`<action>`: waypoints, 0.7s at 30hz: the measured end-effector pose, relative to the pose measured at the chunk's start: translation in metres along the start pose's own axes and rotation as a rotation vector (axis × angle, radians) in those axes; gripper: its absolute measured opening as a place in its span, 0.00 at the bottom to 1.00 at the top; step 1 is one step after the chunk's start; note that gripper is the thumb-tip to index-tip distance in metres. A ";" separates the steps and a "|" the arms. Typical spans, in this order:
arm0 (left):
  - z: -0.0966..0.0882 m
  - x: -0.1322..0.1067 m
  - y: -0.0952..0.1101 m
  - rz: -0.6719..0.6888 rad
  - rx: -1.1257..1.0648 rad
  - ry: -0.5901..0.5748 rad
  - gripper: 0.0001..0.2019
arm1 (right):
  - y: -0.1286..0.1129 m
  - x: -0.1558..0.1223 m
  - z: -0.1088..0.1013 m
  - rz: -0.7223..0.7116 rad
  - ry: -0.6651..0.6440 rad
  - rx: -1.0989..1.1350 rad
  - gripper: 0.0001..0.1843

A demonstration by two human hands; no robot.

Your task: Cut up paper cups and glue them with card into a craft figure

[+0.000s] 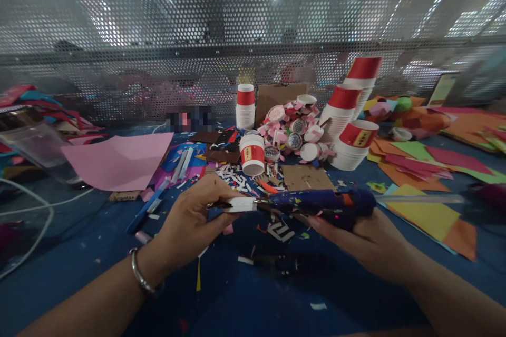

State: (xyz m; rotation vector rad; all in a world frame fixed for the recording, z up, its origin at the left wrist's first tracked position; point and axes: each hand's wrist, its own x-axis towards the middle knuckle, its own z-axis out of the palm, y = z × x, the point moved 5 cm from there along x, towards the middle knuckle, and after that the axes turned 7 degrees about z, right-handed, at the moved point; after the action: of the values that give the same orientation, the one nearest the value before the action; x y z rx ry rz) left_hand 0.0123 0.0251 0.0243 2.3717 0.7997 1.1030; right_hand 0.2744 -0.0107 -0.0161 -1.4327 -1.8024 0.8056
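My right hand (367,239) is wrapped round a dark blue hot glue gun (308,202), held level with its tip pointing left. A clear glue stick (422,199) sticks out of its back end. In my left hand (197,208), thumb and fingers pinch a small white paper piece (243,204), and the gun's metal tip meets its right end. Whether the tip touches it, I cannot tell. Just beyond my hands lies a red and white paper cup (252,154) among paper scraps.
Stacked paper cups (342,108) stand at the back right, beside a heap of small pink paper pieces (294,134). Colored paper sheets (427,210) spread at the right. A pink sheet (118,160) and a clear plastic cup (37,142) are at the left. Perforated metal panel (197,26) closes the back.
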 end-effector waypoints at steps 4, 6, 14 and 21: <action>-0.001 0.001 0.001 0.014 0.021 0.004 0.05 | 0.000 0.000 -0.001 -0.021 0.019 -0.016 0.18; -0.001 0.001 0.002 0.032 0.036 0.013 0.05 | -0.001 0.000 -0.001 -0.026 0.011 -0.016 0.18; -0.001 -0.001 0.000 0.053 0.037 0.005 0.05 | -0.007 0.003 -0.002 -0.050 0.030 0.001 0.17; -0.002 0.001 -0.002 -0.040 -0.107 0.105 0.03 | -0.010 0.005 -0.009 0.044 0.025 0.036 0.19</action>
State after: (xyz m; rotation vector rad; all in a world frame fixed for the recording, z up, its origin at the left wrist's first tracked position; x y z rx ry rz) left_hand 0.0111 0.0277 0.0249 2.2163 0.7993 1.2314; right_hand 0.2755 -0.0070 -0.0017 -1.4578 -1.7345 0.8352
